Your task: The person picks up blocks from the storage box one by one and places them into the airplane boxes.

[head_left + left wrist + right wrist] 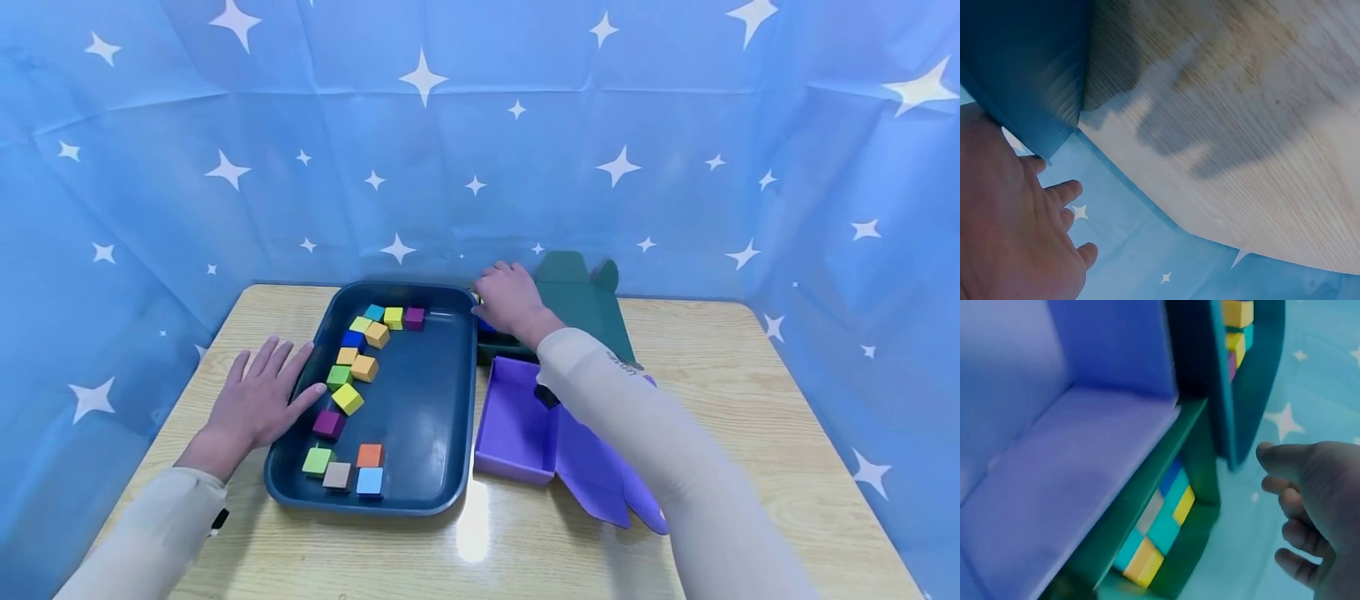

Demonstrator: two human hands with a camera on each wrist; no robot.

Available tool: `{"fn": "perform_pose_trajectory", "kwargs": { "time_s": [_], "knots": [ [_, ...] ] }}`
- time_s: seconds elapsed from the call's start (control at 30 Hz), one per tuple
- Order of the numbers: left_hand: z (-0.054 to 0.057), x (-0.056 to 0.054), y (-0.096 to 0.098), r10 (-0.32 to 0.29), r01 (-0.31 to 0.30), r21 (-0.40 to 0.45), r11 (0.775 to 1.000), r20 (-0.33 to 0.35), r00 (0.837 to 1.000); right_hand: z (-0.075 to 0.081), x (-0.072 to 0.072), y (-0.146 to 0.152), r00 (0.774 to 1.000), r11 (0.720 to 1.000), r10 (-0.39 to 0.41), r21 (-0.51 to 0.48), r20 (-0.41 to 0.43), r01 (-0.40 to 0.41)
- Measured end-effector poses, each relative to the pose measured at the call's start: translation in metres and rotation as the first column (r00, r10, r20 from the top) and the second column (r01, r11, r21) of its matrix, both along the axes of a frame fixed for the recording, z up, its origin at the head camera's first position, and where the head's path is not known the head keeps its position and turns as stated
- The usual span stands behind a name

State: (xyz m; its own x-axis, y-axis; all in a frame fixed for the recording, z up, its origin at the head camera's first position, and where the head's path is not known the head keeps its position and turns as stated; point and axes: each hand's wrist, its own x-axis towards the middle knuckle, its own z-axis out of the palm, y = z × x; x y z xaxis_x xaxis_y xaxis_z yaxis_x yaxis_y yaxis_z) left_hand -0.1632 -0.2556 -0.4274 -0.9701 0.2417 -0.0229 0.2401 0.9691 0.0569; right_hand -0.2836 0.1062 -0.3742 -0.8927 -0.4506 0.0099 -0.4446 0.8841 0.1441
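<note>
A dark blue tray (pixel 420 408) bears several coloured cubes, mostly along its left side, among them a blue cube (pixel 353 340) and an orange-red cube (pixel 370 455). With fingers spread, my left hand (pixel 258 404) lies at the tray's left rim, its thumb reaching over the edge beside a green cube (pixel 339 377). My right hand (pixel 513 302) is over the green cardboard box (pixel 1204 456), its fingers loosely bent. Nothing shows between those fingers in the right wrist view. Inside that box sit blue, teal, grey, yellow and orange cubes, packed side by side.
In front of the green box stands an open purple box (pixel 517 468), its lid (pixel 600 467) folded out to the right. The green lid (pixel 581 312) lies back to the right. A starry blue curtain (pixel 480 142) surrounds the wooden table (pixel 720 400).
</note>
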Motion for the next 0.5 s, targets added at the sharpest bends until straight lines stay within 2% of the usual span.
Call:
{"fn": "perform_pose_trajectory", "kwargs": {
  "time_s": [0.1,0.23,0.37,0.5],
  "knots": [
    [0.0,-0.002,-0.001,-0.014,0.014,-0.01,1.0,-0.031,0.999,0.0,0.001,-0.018,1.0,1.0,0.019,-0.002,0.006,-0.019],
    [0.0,-0.011,0.002,-0.021,0.02,-0.008,1.0,-0.042,0.999,-0.002,0.004,-0.045,0.999,0.999,0.041,0.003,0.027,-0.041],
    [-0.001,-0.023,0.008,-0.017,0.016,-0.012,1.0,-0.016,1.0,-0.009,0.006,-0.069,0.997,0.999,0.048,0.02,0.052,-0.049],
    [-0.005,-0.029,0.01,0.0,0.001,-0.028,1.0,0.016,1.0,-0.018,0.004,-0.084,0.995,0.999,0.038,0.026,0.089,-0.041]
  ]
}}
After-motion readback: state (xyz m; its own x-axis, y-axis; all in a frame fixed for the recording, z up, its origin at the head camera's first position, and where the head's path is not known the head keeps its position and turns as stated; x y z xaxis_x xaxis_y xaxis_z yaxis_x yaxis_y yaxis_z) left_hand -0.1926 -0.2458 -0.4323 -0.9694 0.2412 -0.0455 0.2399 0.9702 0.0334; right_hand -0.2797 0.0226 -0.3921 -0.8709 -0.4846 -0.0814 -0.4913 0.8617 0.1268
